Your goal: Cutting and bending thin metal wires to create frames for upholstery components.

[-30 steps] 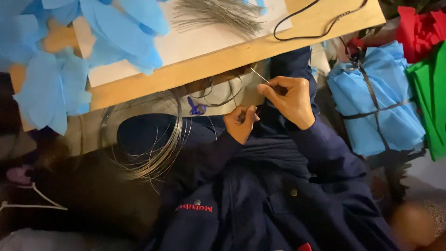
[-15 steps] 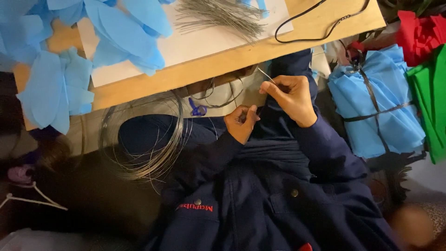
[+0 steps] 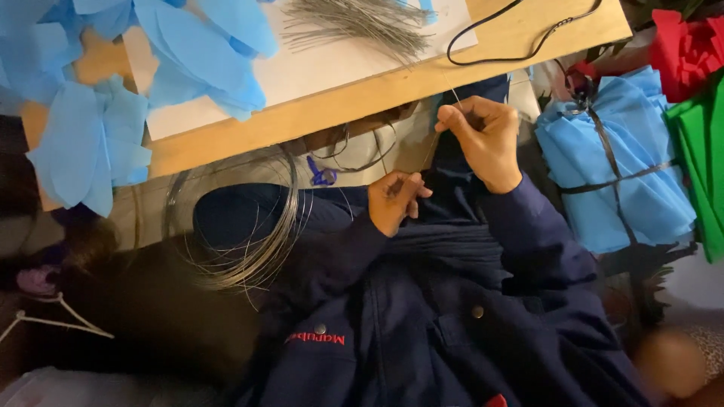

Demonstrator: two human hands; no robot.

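Wire is being drawn out longer than a moment ago, right hand and left hand both pinching it.

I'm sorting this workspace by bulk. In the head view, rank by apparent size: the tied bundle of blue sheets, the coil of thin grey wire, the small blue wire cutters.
1. Tied bundle of blue sheets and coil of thin grey wire: similar extent, too close to rank.
2. Small blue wire cutters: clearly smallest.
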